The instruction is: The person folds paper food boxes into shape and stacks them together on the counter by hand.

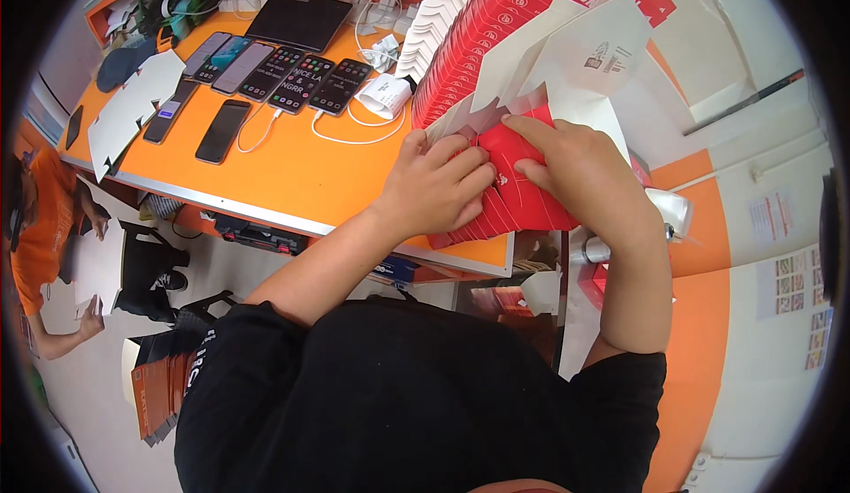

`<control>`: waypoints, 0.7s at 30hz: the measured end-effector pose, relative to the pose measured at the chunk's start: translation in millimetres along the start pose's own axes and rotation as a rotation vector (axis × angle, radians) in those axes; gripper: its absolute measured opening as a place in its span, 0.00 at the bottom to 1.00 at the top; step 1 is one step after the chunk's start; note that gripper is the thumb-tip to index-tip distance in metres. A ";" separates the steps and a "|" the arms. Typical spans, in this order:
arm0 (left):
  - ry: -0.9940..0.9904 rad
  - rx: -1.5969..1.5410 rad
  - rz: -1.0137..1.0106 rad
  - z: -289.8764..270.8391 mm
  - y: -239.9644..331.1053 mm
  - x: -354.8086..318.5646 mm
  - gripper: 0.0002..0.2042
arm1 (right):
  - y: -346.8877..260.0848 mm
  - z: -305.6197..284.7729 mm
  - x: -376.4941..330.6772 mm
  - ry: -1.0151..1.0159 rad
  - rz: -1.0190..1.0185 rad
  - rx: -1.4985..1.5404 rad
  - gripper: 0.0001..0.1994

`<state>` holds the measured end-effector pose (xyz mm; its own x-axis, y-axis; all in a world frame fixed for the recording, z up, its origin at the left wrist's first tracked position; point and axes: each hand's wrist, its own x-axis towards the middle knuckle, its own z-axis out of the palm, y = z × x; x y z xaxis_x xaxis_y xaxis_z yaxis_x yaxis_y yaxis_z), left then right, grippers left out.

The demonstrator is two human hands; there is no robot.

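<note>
1. Orange counter [292, 170] carries a row of phones [274, 73] on charging cables.
2. Red flat cartons [482, 42] stand stacked at its right end.
3. My left hand [440, 183] and right hand [567, 170] both press closed on the red carton [518, 188] I'm folding.

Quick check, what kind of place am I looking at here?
Probably a takeaway shop's packing counter: both hands fold a red carton beside a stack of flat red cartons, and a row of phones charges on the orange counter.
</note>
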<state>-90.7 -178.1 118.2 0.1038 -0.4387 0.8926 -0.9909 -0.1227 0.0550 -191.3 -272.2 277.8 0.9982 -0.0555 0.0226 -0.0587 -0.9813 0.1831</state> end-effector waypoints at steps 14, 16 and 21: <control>0.053 -0.049 0.067 10.9 -5.7 0.0 0.13 | 8.9 19.5 9.4 -0.061 -0.084 0.119 0.17; 0.026 -0.110 0.016 3.6 -3.7 -2.2 0.14 | 19.7 5.5 -4.2 0.058 -0.176 0.305 0.19; -0.039 -0.274 -0.126 -6.6 -1.3 -6.0 0.26 | 125.7 3.6 -42.6 0.455 0.327 0.812 0.19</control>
<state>-90.6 -169.4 115.8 0.2251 -0.4695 0.8538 -0.9557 0.0641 0.2872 -241.1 -393.9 296.3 0.8244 -0.4372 0.3594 -0.1346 -0.7683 -0.6257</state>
